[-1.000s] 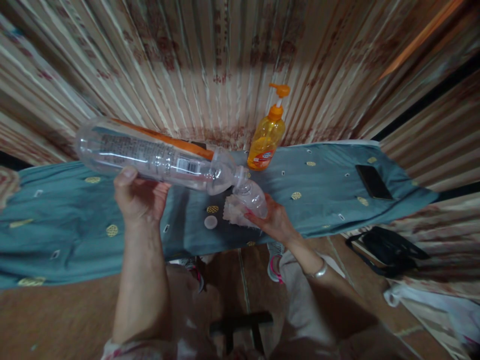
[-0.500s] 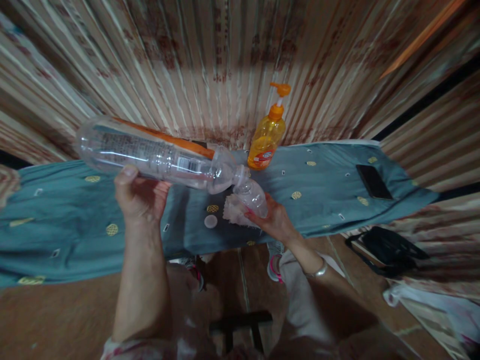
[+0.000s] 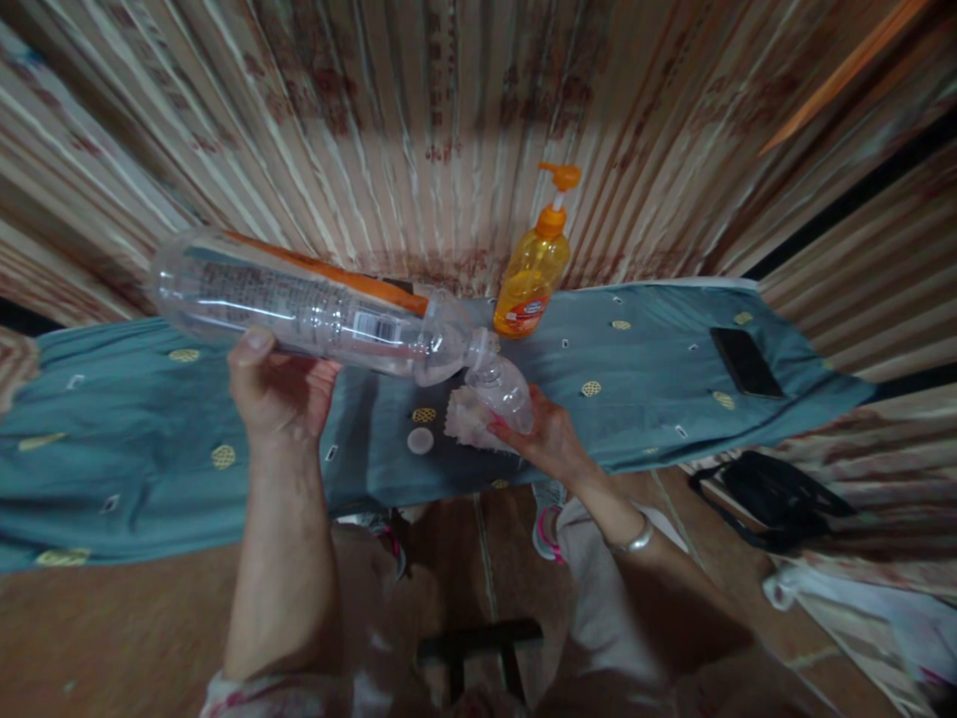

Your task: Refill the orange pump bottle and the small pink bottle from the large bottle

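My left hand (image 3: 280,384) is closed round a large clear plastic bottle (image 3: 306,309) with an orange-edged label and a barcode. The bottle lies tipped almost level, its neck down to the right. Its mouth meets the neck of a small clear bottle (image 3: 512,394), which leans toward it. My right hand (image 3: 549,434) grips that small bottle from the right side. Just below it a pale crumpled cloth (image 3: 470,419) rests on the covered table. A round whitish cap (image 3: 420,440) lies left of the cloth. Whether liquid passes between the bottles I cannot tell.
An orange pump bottle (image 3: 530,274) stands at the table's back edge. On the right of the teal tablecloth (image 3: 635,349) lies a black phone (image 3: 746,362). A pleated curtain (image 3: 374,130) hangs close behind. A black bag (image 3: 778,494) is on the floor at right.
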`<state>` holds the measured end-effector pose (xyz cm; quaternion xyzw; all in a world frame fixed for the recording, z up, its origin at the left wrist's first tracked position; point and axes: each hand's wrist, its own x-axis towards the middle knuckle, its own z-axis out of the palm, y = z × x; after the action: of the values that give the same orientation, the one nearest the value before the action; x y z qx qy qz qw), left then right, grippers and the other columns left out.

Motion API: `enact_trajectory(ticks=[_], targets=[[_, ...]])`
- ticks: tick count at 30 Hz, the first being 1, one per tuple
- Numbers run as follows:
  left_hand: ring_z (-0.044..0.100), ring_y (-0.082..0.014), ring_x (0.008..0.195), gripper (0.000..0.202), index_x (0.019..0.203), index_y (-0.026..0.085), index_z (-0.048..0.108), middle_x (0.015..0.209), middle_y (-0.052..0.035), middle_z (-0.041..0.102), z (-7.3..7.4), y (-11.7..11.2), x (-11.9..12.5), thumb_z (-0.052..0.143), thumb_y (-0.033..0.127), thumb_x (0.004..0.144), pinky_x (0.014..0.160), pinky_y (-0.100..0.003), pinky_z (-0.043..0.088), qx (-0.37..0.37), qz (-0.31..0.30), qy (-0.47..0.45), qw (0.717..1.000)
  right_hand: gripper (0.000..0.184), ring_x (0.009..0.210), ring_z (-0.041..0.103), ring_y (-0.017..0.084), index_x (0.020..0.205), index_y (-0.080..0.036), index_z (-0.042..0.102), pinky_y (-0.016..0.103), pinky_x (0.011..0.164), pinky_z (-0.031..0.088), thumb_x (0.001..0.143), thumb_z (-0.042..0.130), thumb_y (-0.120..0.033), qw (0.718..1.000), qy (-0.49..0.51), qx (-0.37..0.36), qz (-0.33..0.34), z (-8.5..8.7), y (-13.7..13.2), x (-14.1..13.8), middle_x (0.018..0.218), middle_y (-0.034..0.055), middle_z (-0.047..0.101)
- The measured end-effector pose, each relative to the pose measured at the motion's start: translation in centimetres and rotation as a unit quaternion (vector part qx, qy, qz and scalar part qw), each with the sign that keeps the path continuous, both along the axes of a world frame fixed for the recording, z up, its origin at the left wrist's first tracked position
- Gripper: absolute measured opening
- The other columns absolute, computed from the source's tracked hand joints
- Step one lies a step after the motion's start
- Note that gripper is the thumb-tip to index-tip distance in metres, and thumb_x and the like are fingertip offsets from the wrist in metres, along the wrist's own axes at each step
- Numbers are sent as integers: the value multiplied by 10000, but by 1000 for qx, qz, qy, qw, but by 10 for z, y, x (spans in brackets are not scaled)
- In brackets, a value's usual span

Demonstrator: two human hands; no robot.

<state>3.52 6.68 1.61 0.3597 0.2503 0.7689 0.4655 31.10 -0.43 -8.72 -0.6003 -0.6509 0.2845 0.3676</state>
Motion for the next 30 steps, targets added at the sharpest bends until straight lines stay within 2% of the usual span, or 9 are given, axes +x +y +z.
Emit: enact_trajectory(ticks=[6,12,18,30], targets=[[737,-343,1121,555,1127,273,704,1045,-50,781,0,-1,0,810,391,595,918,-486,659,-5,-4,7,1000,597,1097,790,361,1358,-242,635,498,946,640,825,836,-421,1000,-3,5,3,-1,0,0,1187,119,809],[743,-336,1122,548,1107,263,700,1061,-52,784,2,-1,1,824,373,584,914,-465,664,3,-3,-6,1000,588,1119,785,372,1348,-233,638,516,968,639,826,833,-418,1000,-1,4,5,0,0,0,1201,134,804],[753,-330,1071,512,1084,262,709,1028,-48,787,2,-1,1,793,380,594,897,-486,673,-8,-1,3,1000,568,1103,790,379,1329,-244,639,529,950,645,819,836,-401,1000,2,10,-1,0,0,-1,1189,125,812],[731,-343,1144,526,1088,276,701,1037,-51,774,2,-1,1,806,379,582,913,-468,661,-2,3,1,1000,551,1079,793,379,1319,-262,641,526,928,651,824,824,-421,1000,8,9,5,0,0,0,1167,112,814]])
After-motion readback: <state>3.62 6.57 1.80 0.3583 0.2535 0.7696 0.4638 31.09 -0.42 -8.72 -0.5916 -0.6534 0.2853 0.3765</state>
